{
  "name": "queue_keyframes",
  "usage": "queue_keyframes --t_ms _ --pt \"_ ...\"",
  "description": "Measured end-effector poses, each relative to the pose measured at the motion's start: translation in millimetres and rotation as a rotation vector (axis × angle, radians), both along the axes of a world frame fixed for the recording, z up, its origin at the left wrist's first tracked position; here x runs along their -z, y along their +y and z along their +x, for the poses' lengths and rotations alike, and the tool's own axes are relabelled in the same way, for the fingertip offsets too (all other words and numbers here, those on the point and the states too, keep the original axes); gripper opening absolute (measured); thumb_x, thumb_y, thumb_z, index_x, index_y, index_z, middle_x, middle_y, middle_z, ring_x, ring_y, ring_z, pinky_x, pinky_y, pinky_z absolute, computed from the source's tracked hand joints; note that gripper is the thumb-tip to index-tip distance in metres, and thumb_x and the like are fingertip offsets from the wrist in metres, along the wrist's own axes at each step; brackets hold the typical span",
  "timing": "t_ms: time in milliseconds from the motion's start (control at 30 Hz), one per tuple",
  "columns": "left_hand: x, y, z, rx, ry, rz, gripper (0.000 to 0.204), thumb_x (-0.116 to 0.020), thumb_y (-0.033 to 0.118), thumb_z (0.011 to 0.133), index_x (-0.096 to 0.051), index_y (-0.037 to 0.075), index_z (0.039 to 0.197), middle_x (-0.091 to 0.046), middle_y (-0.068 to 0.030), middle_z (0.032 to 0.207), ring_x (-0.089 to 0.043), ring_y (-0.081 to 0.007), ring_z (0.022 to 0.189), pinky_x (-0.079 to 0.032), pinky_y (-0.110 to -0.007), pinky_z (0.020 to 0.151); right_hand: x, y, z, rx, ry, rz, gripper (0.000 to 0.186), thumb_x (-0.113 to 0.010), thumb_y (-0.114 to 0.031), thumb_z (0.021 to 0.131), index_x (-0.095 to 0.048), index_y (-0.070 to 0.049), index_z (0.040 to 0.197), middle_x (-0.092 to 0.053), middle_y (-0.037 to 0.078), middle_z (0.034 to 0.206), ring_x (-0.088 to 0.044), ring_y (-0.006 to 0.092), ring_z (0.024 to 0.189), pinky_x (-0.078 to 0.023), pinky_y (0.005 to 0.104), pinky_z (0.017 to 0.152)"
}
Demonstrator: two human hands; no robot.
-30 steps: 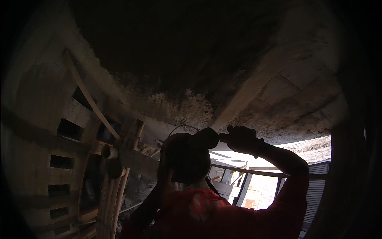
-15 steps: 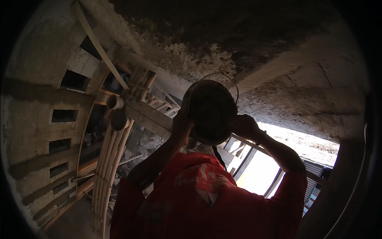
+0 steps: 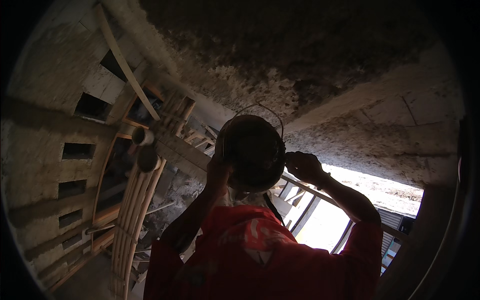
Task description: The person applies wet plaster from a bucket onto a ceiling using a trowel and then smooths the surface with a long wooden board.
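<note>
Neither of my own hands appears. A person in a red shirt (image 3: pixel 235 260) is in the lower middle, arms raised, face hidden behind a dark round bucket (image 3: pixel 252 150) with a thin wire handle (image 3: pixel 280 120). One of that person's hands (image 3: pixel 219 172) is at the bucket's left side, the other (image 3: pixel 302 165) at its right rim. The bucket's round opening or base is too dark to make out.
Bamboo poles (image 3: pixel 131 225), a short pipe (image 3: pixel 142 135) and a plank (image 3: pixel 125 65) cross the left side beside a concrete wall (image 3: pixel 40 165) with square openings. A rough, stained concrete surface (image 3: pixel 350 60) spans the top. A bright framed opening (image 3: pixel 320 225) is at right.
The person's hands and the bucket have shifted; both hands now flank its round face, which has turned toward the camera. Over the last half second the bucket dropped slightly down and left.
</note>
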State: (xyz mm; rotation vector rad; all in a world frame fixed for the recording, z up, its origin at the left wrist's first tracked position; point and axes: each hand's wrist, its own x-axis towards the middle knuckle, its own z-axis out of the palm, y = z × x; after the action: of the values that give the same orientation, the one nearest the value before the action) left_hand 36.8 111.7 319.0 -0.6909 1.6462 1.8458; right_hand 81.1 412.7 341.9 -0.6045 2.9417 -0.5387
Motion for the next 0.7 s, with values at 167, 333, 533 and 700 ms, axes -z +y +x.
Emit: queue_keyframes --t_ms 167,333,533,700 --pt "15.9 -24.8 1.2 -0.11 0.111 0.028 0.078 -0.05 -0.004 0.067 -0.041 0.012 0.143 -0.048 -0.0006 0.08 -0.049 -0.0076 0.066 -0.046 -0.024 0.054 -82.4 -28.8 -42.8 0.116 -0.439 -0.149 0.028 -0.064 -0.018 0.082 -0.058 -0.008 0.107 -0.066 0.009 0.081 -0.066 0.0303 0.075 -0.054 0.0408 0.068" --pt "35.8 -59.0 13.6 -0.278 0.056 -0.007 0.076 -0.051 -0.006 0.063 -0.046 0.004 0.138 -0.051 -0.0004 0.09 -0.049 -0.01 0.071 -0.044 -0.023 0.061 -109.9 -25.6 -69.9 -0.22 -0.359 -0.219 0.033 -0.074 -0.022 0.079 -0.063 -0.007 0.106 -0.065 0.006 0.075 -0.065 0.0251 0.069 -0.053 0.0352 0.067" --pt "60.7 -87.2 14.6 -0.339 -0.104 -0.126 0.064 -0.053 -0.006 0.064 -0.053 0.003 0.127 -0.049 -0.0004 0.083 -0.048 -0.0108 0.07 -0.041 -0.025 0.06 -55.3 27.7 -112.8 0.172 -0.679 -0.522 0.025 -0.07 -0.018 0.085 -0.066 -0.003 0.104 -0.064 0.003 0.074 -0.06 0.0104 0.059 -0.049 0.0271 0.056" --pt "80.0 -106.1 33.6 -0.309 -0.071 -0.223 0.063 -0.056 0.001 0.071 -0.047 0.006 0.133 -0.053 -0.0066 0.096 -0.052 -0.0114 0.078 -0.044 -0.028 0.059 -147.7 91.1 -131.7 0.537 0.14 -0.101 0.031 -0.063 -0.019 0.091 -0.063 -0.003 0.117 -0.06 0.007 0.068 -0.051 0.0047 0.058 -0.042 0.027 0.054"
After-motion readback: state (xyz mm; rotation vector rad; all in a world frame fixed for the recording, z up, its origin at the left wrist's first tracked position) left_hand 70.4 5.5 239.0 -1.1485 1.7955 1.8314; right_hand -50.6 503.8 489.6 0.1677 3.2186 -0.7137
